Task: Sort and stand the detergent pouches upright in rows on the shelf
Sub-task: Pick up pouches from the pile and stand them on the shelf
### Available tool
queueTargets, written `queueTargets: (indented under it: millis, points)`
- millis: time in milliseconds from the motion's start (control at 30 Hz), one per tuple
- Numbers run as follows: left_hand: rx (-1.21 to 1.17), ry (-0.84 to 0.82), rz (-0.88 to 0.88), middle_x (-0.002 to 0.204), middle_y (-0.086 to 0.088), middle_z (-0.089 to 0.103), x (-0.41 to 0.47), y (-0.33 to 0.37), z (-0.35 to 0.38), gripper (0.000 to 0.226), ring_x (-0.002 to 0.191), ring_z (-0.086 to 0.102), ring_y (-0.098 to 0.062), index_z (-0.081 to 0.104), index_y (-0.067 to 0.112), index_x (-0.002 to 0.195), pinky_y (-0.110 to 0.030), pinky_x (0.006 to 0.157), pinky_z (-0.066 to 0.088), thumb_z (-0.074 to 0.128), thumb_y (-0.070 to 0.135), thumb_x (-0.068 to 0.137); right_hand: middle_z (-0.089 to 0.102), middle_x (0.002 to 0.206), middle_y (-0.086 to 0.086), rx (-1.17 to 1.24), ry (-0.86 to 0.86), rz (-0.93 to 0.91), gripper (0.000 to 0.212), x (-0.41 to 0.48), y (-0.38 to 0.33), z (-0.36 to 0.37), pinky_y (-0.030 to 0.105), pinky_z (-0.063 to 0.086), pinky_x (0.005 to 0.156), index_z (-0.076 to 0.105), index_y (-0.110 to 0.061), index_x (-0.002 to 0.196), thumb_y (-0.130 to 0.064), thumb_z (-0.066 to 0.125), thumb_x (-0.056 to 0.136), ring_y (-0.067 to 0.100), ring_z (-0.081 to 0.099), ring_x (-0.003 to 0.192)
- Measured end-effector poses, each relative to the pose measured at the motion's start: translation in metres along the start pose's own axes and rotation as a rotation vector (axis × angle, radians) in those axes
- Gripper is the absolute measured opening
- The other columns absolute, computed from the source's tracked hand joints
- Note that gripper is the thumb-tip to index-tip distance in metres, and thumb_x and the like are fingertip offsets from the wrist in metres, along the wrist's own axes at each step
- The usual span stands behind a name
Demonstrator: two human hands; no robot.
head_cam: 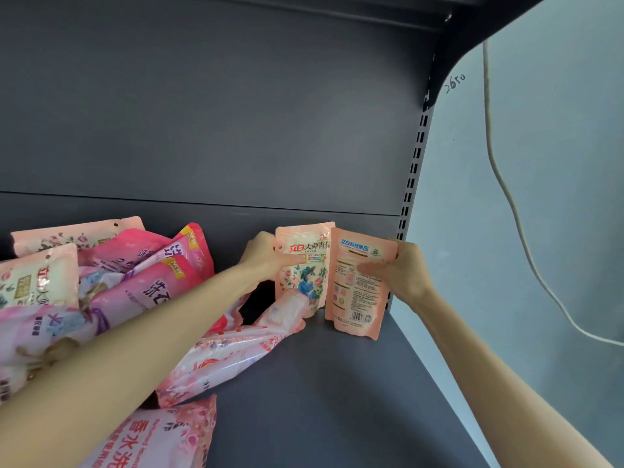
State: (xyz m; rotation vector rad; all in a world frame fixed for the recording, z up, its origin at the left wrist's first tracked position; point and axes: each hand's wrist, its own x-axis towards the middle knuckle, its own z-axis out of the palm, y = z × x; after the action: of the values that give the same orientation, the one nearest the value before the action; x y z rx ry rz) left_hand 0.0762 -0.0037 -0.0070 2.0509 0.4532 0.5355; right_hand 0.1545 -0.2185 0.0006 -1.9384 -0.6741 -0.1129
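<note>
Watching the head cam feed here, and both hands are busy at the far right end of the shelf (pixel 337 383). My left hand (pixel 266 255) grips the front-facing pouch (pixel 302 265) by its upper left edge, with the fingers curled round behind and the thumb lying across the printed front. That one stands upright near the back panel (pixel 202 113), flower picture toward me. Its bottom corner is hidden behind a loose pouch (pixel 287 312) that leans against it, so I can't tell how it sits on the shelf. My right hand (pixel 405 271) holds the back-facing pouch (pixel 359 285) at its right edge, thumb pressed over the label text and the other fingers tucked behind. That pouch is upright too, barcode side facing me and tilted a little. It's just beside the first one and overlaps its right edge, and its base looks to be down on the shelf close to the slotted post (pixel 412 184). Over on the left there's a messy pile of pouches (pixel 135 282), pink ones in a few sizes, lying flat and crossed over each other under my left forearm. Past the post is a pale wall (pixel 557 231) with a cable (pixel 506 184) hanging down it.
</note>
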Motion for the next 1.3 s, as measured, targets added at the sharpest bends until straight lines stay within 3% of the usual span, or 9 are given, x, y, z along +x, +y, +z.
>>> queueTargets:
  millis: [167, 333, 500, 633, 700, 800, 933, 1000, 1300]
  points:
    - [0.062, 0.001, 0.021, 0.097, -0.006, 0.072, -0.002, 0.002, 0.0, 0.026, 0.087, 0.069, -0.02, 0.071, 0.012, 0.101, -0.041, 0.076, 0.058, 0.077, 0.019, 0.076, 0.071, 0.095, 0.003, 0.001, -0.003, 0.02, 0.022, -0.002, 0.003, 0.002, 0.041, 0.058, 0.073, 0.065, -0.016, 0.092, -0.005, 0.075, 0.076, 0.025, 0.069, 0.083]
    - [0.109, -0.018, 0.045, 0.103, -0.004, 0.071, -0.003, 0.003, -0.004, 0.031, 0.092, 0.067, -0.018, 0.07, 0.012, 0.104, -0.035, 0.079, 0.056, 0.078, 0.02, 0.075, 0.068, 0.095, 0.001, -0.07, -0.021, 0.025, 0.023, -0.004, -0.002, -0.001, 0.038, 0.057, 0.072, 0.062, -0.016, 0.091, -0.007, 0.077, 0.076, 0.024, 0.067, 0.083]
    - [0.127, -0.04, 0.07, 0.1, -0.003, 0.072, -0.006, 0.011, -0.011, 0.034, 0.091, 0.067, -0.018, 0.07, 0.012, 0.104, -0.038, 0.083, 0.055, 0.081, 0.018, 0.072, 0.067, 0.095, 0.003, -0.189, -0.034, 0.018, 0.031, -0.001, -0.007, -0.01, 0.035, 0.056, 0.069, 0.058, -0.013, 0.094, -0.01, 0.08, 0.073, 0.023, 0.064, 0.081]
    - [0.246, -0.035, 0.119, 0.083, 0.001, 0.066, -0.011, 0.021, -0.018, 0.018, 0.074, 0.061, -0.015, 0.064, 0.016, 0.08, -0.026, 0.061, 0.046, 0.08, 0.016, 0.072, 0.063, 0.098, 0.003, -0.319, -0.08, 0.012, 0.036, -0.001, -0.017, -0.015, 0.032, 0.053, 0.065, 0.055, -0.015, 0.101, -0.011, 0.078, 0.074, 0.022, 0.061, 0.085]
    - [0.336, -0.025, 0.127, 0.08, 0.0, 0.063, -0.012, 0.026, -0.024, 0.022, 0.077, 0.059, -0.02, 0.06, 0.015, 0.076, -0.028, 0.063, 0.044, 0.081, 0.018, 0.071, 0.062, 0.099, 0.003, -0.386, -0.095, 0.001, 0.04, -0.001, -0.023, -0.017, 0.026, 0.049, 0.059, 0.056, -0.015, 0.11, -0.011, 0.076, 0.075, 0.02, 0.059, 0.085]
    - [0.465, -0.029, 0.153, 0.093, -0.008, 0.067, -0.013, 0.033, -0.033, 0.033, 0.09, 0.062, -0.026, 0.064, 0.009, 0.094, -0.035, 0.075, 0.05, 0.08, 0.022, 0.069, 0.063, 0.103, 0.004, -0.444, -0.116, -0.01, 0.042, 0.001, -0.032, -0.02, 0.026, 0.048, 0.059, 0.056, -0.013, 0.116, -0.012, 0.074, 0.078, 0.021, 0.059, 0.085]
    - [0.648, -0.027, 0.225, 0.111, -0.008, 0.063, -0.018, 0.045, -0.046, 0.051, 0.103, 0.057, -0.026, 0.056, 0.016, 0.12, -0.039, 0.086, 0.048, 0.075, 0.028, 0.074, 0.06, 0.122, 0.009, -0.524, -0.12, -0.069, 0.046, 0.002, -0.047, -0.024, 0.032, 0.048, 0.08, 0.056, -0.011, 0.123, -0.014, 0.073, 0.08, 0.026, 0.057, 0.102]
    - [0.707, -0.01, 0.259, 0.116, -0.006, 0.062, -0.024, 0.052, -0.055, 0.052, 0.108, 0.055, -0.026, 0.055, 0.017, 0.122, -0.038, 0.089, 0.047, 0.073, 0.033, 0.076, 0.057, 0.127, 0.01, -0.559, -0.097, -0.117, 0.049, 0.0, -0.058, -0.025, 0.036, 0.048, 0.089, 0.054, -0.01, 0.127, -0.015, 0.071, 0.081, 0.028, 0.056, 0.111]
    - [0.805, 0.16, 0.381, 0.125, 0.001, 0.06, -0.084, 0.074, -0.11, 0.042, 0.112, 0.055, -0.025, 0.053, 0.025, 0.125, -0.036, 0.09, 0.045, 0.062, 0.04, 0.086, 0.054, 0.13, 0.008, -0.597, -0.058, -0.366, 0.039, -0.022, -0.114, -0.008, 0.04, 0.045, 0.095, 0.056, -0.015, 0.123, -0.024, 0.064, 0.087, 0.031, 0.053, 0.116]
